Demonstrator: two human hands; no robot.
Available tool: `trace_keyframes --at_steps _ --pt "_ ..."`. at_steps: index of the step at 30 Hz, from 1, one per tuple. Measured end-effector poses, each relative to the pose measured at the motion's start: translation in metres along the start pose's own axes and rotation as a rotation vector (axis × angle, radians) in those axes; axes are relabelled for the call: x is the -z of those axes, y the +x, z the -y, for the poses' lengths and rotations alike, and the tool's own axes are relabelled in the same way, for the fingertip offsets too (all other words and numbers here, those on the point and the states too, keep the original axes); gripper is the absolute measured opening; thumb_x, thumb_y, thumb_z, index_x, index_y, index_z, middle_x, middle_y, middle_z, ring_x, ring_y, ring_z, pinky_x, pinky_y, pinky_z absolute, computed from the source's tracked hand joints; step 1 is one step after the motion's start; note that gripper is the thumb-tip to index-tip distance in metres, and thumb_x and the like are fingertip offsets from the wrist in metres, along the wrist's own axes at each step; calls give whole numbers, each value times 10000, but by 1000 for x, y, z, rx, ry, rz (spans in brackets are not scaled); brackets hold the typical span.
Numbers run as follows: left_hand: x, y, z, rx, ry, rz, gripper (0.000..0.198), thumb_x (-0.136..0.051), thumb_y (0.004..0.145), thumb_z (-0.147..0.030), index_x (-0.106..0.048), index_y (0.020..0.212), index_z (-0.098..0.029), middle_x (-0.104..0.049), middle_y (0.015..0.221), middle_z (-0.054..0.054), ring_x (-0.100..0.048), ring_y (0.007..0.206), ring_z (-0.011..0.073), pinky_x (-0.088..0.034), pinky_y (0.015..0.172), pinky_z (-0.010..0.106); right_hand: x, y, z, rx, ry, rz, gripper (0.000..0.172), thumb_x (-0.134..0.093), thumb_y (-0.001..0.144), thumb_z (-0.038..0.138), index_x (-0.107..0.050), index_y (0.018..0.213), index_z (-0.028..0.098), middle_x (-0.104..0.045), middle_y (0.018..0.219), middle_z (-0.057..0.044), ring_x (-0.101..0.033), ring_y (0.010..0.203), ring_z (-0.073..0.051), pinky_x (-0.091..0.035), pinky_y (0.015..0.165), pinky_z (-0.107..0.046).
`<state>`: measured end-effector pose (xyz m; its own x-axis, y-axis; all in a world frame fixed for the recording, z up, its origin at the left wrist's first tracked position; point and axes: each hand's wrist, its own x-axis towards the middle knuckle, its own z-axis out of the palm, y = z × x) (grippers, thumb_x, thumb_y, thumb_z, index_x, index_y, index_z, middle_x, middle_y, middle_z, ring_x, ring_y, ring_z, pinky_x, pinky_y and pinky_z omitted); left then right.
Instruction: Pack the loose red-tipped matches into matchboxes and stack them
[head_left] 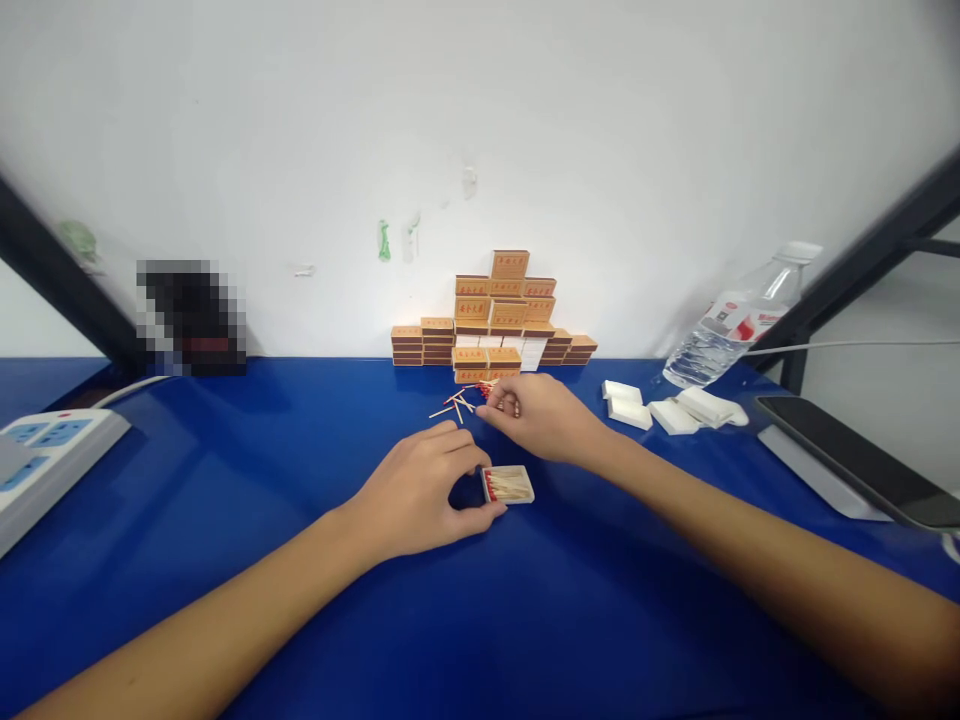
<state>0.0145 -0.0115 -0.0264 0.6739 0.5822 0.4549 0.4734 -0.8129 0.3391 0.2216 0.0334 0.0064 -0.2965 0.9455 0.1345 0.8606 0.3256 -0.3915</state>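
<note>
My left hand (427, 490) grips a small white matchbox tray (530, 484) by its left end, between thumb and fingers. Wooden matches (510, 485) with red heads fill the tray, their heads toward the left. Farther back, my right hand (536, 412) reaches in from the right, its fingers curled and thumb pressed in at a heap of loose matches (459, 404) on the blue table (337, 640). Whatever lies between those fingertips is too small to make out. Part of the heap is hidden behind the hand.
Stacked orange-brown matchboxes (509, 313) stand against the wall. To the right are several white tray pieces (628, 412), a tilted water bottle (724, 318) and a phone (862, 455) on a pale support. A power strip (67, 455) and a pixelated dark object (196, 325) are left.
</note>
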Motion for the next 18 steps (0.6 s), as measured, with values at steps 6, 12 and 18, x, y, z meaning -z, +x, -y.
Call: trace_keyframes --at_steps 6,12,18 --pt "1 0 -1 -47 -11 21 223 -751 902 -372 -718 1007 -179 -726 907 39 -651 877 217 -550 799 365 -14 42 20 6 -273 108 182 -648 990 317 -714 899 173 -782 980 -142 -722 893 -266 -451 690 -329" --pt "0 0 3 -24 25 21 232 -749 897 -385 -713 981 -172 -730 917 50 -651 873 225 -545 800 377 -1 23 19 19 -356 224 206 -607 1030 280 -718 922 144 -781 1028 -179 -731 943 -284 -462 722 -330" --pt "3 2 3 94 31 31 215 -745 889 -399 -711 938 -192 -696 855 30 -647 839 215 -520 767 362 32 -33 6 136 -198 228 231 -530 1065 312 -648 908 190 -740 930 -95 -651 806 -221 -429 685 -320"
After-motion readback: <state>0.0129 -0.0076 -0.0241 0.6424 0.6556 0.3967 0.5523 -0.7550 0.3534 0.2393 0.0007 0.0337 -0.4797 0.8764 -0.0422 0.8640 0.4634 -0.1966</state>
